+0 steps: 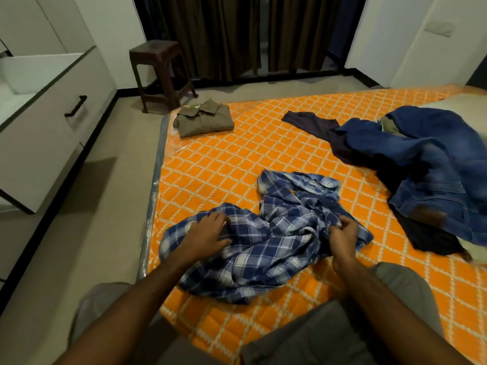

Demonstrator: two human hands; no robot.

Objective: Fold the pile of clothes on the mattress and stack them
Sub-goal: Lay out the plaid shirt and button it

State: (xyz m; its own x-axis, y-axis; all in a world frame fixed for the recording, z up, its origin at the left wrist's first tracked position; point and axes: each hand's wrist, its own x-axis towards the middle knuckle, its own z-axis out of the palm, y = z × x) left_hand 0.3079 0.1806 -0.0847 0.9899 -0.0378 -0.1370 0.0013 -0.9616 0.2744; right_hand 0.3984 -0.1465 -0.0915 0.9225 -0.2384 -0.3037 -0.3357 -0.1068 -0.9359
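A crumpled blue-and-white plaid shirt (268, 241) lies on the orange patterned mattress (237, 156) right in front of me. My left hand (208, 234) rests on the shirt's left part with fingers spread. My right hand (342, 234) pinches a fold of the shirt near its right edge. A folded olive-brown shirt (204, 118) sits at the mattress's far left corner. To the right lies an unfolded pile: blue jeans (427, 164) over a dark navy garment (319, 127), with a bit of pale cloth beneath.
A dark wooden stool (158, 72) stands on the floor beyond the mattress, before brown curtains (224, 35). A white cabinet with an open drawer (44, 122) is at the left. My knees in grey trousers (342, 335) are at the near mattress edge.
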